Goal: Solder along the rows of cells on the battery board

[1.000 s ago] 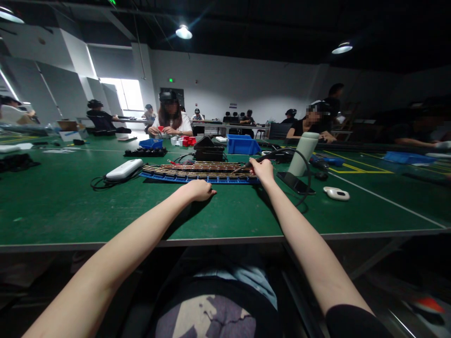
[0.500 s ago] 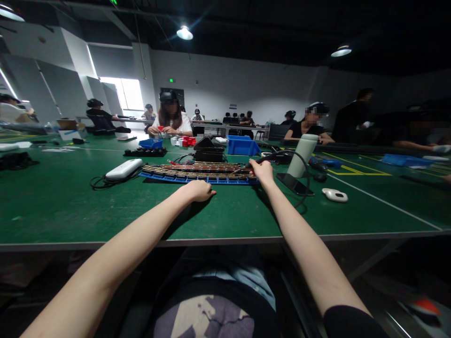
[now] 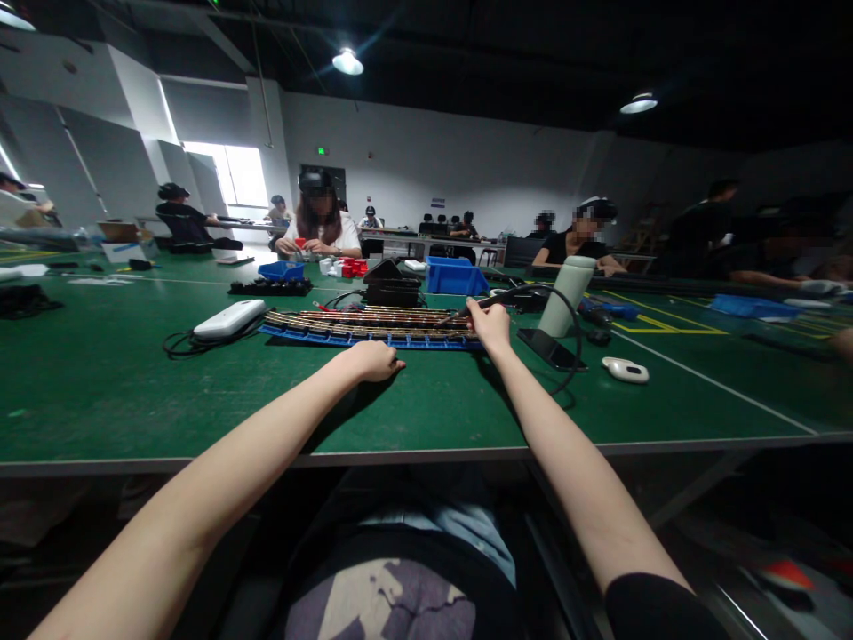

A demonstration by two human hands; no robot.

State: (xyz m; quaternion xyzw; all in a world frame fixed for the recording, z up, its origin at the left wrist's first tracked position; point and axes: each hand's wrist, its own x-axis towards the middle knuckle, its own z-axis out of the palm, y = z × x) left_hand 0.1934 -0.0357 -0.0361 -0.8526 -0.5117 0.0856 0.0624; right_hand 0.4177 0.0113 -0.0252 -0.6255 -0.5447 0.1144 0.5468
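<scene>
A long blue rack (image 3: pixel 320 337) carrying rows of thin gold-coloured strips lies across the green table in front of me. At its right end, my right hand (image 3: pixel 490 325) is closed around a soldering iron (image 3: pixel 465 311), a dark pen-like tool with a black cable. The tool's tip points left over the strips; whether it touches them I cannot tell. My left hand (image 3: pixel 374 361) rests at the rack's near edge with its fingers curled in. What those fingers hold, if anything, is hidden.
A white power bank (image 3: pixel 230 320) with a cable lies left of the rack. To the right are a pale green bottle (image 3: pixel 566 298), a phone (image 3: pixel 550 348) and a white case (image 3: pixel 625 370). Behind stand a black holder (image 3: pixel 392 286) and a blue bin (image 3: pixel 457 276). Co-workers sit beyond.
The whole view has shifted slightly, moving the table's things a little left. Both hands keep nearly the same place at the rack, and the right still grips the soldering iron.
</scene>
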